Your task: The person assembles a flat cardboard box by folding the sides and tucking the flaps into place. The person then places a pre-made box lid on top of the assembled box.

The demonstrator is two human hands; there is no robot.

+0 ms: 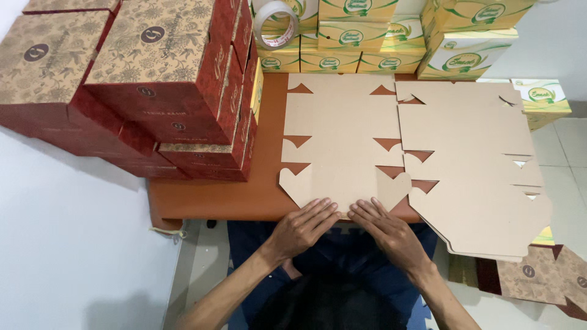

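Left hand and right hand lie flat, fingers spread, gripping nothing, side by side on the near edge of a flat die-cut cardboard box blank on the brown bench. A stack of further blanks lies right; red-and-tan patterned boxes stand far left, yellow-green boxes far centre.

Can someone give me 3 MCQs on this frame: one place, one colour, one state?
1. Where is the tape roll?
A. atop the yellow-green boxes at the back
B. on the floor
C. under the table

2. What colour are the sides of the stacked boxes on the left?
A. blue
B. dark red
C. white

3. How do the left hand and right hand stand?
A. fists
B. holding scissors
C. flat on the cardboard blank

Answers: 1 A, it leans on the yellow-green boxes; 2 B, red walls show under brown lids; 3 C, fingers spread on its near edge.
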